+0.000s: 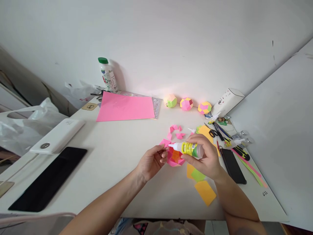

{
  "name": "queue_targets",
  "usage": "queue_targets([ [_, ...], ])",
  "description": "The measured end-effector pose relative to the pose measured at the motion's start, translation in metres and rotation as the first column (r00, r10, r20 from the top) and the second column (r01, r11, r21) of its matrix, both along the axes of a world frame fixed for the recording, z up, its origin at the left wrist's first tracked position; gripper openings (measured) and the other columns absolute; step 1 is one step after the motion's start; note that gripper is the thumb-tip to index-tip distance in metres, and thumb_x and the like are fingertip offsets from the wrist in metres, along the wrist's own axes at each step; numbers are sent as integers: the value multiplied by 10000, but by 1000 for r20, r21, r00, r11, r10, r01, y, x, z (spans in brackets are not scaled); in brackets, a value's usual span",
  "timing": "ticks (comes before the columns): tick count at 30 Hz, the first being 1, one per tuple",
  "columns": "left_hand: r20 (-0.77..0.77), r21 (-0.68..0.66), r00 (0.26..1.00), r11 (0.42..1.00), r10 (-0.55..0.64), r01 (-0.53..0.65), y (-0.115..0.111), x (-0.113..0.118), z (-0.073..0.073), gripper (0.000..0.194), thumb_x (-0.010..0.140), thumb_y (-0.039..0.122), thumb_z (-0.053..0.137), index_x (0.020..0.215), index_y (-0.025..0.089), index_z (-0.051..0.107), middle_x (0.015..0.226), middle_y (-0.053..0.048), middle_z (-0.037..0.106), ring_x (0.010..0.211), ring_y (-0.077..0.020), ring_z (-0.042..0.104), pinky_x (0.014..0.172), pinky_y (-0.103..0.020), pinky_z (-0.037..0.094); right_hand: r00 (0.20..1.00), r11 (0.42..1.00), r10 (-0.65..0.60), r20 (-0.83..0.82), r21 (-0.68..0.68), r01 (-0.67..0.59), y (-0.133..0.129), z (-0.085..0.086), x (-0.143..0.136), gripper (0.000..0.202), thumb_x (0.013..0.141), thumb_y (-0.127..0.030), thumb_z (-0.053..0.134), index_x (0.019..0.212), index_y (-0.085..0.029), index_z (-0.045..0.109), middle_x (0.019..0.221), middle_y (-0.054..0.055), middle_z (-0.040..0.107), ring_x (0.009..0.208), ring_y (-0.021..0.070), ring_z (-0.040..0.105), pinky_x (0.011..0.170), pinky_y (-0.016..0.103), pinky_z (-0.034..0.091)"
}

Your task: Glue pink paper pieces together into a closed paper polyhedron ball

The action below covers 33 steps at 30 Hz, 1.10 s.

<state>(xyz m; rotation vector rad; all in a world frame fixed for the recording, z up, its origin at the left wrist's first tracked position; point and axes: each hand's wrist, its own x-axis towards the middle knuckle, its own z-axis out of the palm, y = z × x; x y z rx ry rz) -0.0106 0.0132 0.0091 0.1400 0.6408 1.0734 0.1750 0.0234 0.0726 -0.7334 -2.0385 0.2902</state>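
Observation:
My right hand point(206, 153) is wrapped round a glue bottle point(188, 149) with a yellow and green label, tipped on its side so its white nozzle points left. The nozzle tip is at a small pink paper piece point(165, 142), which my left hand point(153, 160) pinches between thumb and forefinger. Just under the bottle sits a half-built pink and orange paper ball point(175, 158), partly hidden by the bottle and my fingers. Beyond my hands, several small folded pink pieces point(174, 128) lie on the white table point(117, 143).
Three finished paper balls point(186, 103) stand along the wall. A large pink sheet point(127, 106) and a white bottle point(108, 76) are at the back left. Orange squares point(205, 192), black scissors point(213, 133) and a phone point(232, 165) lie right; a black tablet point(49, 179) lies left.

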Motion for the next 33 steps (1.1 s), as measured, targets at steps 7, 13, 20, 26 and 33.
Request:
queue_targets([
  [7, -79, 100, 994, 991, -76, 84, -4, 1, 1, 205, 730, 193, 661, 564, 133, 557, 549, 0, 523, 494, -77, 437, 546, -222, 425, 993, 983, 104, -55, -148, -112, -6, -1, 0, 426, 737, -259, 764, 1108, -234, 554, 1022, 72, 711, 945, 227, 689, 865, 380, 556],
  [13, -91, 96, 994, 992, -68, 77, -4, 1, 2, 167, 712, 199, 673, 593, 125, 582, 551, 0, 527, 506, -80, 437, 540, -224, 403, 992, 992, 62, -107, -102, -73, -6, 0, -2, 398, 733, -263, 770, 1082, -230, 581, 1003, 74, 722, 918, 231, 699, 845, 375, 563],
  [20, -101, 58, 994, 997, -51, 57, -3, 1, 3, 126, 691, 186, 679, 620, 102, 618, 550, -4, 533, 497, -73, 439, 530, -215, 409, 996, 999, -8, -85, -49, 3, -7, 1, -2, 359, 759, -341, 743, 1055, -222, 581, 965, 88, 732, 862, 229, 708, 787, 363, 579],
  [26, -108, 42, 994, 999, -14, 19, -3, 1, 5, 126, 657, 165, 691, 580, 101, 615, 560, -18, 561, 498, -72, 446, 525, -220, 412, 995, 1000, 8, -98, -16, -9, -6, -2, -2, 372, 747, -322, 756, 1054, -226, 569, 974, 93, 732, 862, 235, 715, 786, 372, 581],
  [33, -124, 46, 992, 999, -3, 8, -4, 2, 5, 143, 639, 175, 715, 568, 98, 618, 553, -22, 575, 490, -72, 449, 521, -223, 411, 998, 999, 36, -60, -15, -37, -8, -3, -4, 377, 732, -307, 770, 1035, -233, 558, 996, 98, 736, 894, 245, 713, 790, 396, 584],
])
